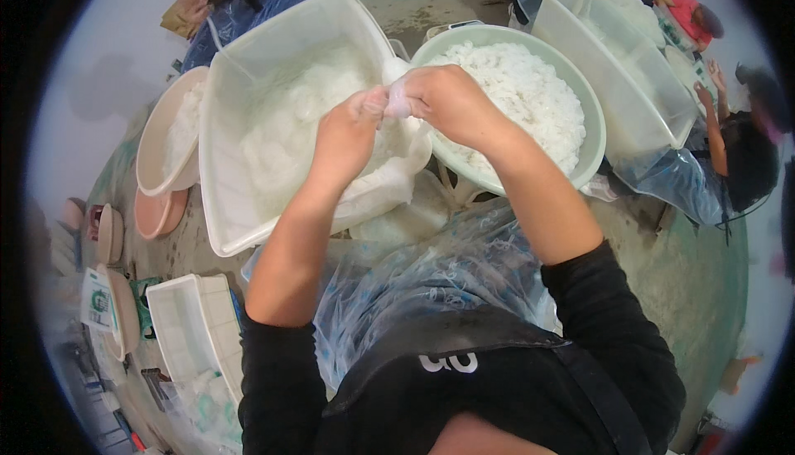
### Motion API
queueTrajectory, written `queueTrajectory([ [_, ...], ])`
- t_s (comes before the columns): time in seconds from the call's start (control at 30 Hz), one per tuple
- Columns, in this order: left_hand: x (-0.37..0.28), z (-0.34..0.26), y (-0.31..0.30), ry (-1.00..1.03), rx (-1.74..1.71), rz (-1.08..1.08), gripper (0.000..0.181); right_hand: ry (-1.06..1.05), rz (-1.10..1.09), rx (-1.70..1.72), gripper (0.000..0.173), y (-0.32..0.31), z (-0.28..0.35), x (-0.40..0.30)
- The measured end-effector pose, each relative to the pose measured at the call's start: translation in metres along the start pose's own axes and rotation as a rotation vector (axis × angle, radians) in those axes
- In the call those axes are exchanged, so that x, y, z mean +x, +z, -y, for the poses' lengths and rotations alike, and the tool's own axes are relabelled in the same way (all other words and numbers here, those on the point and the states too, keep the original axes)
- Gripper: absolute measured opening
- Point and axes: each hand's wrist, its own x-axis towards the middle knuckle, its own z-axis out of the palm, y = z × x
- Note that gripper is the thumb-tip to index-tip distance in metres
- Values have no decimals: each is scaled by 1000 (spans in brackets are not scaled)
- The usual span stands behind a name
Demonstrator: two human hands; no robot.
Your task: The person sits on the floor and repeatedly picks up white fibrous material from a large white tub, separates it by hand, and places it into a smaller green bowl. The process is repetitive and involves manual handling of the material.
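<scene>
My left hand and my right hand meet above the near right rim of a large white plastic tub. Between their fingers they pinch a small wet, whitish, translucent piece of material, which I cannot name more exactly. Cloudy water with soft white fibrous material lies in the tub. A wet white cloth-like sheet drapes over the tub's near right side. To the right, a round pale green basin holds a heap of white, clumpy material.
Beige basins stand left of the tub, a pink basin below them. A white rectangular tub is at lower left. Another large tub stands at upper right, with a co-worker beside it. Other people sit at the top.
</scene>
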Motion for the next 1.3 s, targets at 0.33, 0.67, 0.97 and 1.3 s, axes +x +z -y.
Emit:
queueTrajectory([
  [0.33, -6, -20, -24, -4, -220, 159, 25, 298, 150, 591, 15, -10, 2, 0],
  [0.67, -50, 10, 26, 326, 107, 237, 38, 15, -89, 500, 19, -29, 11, -5],
  [0.97, -7, -26, 4, 168, -70, 97, 67, 188, -203, 735, 19, -43, 16, -15],
  [1.3, -6, -23, 26, -326, -800, 434, 28, 295, -610, 1066, 17, -50, -33, -32],
])
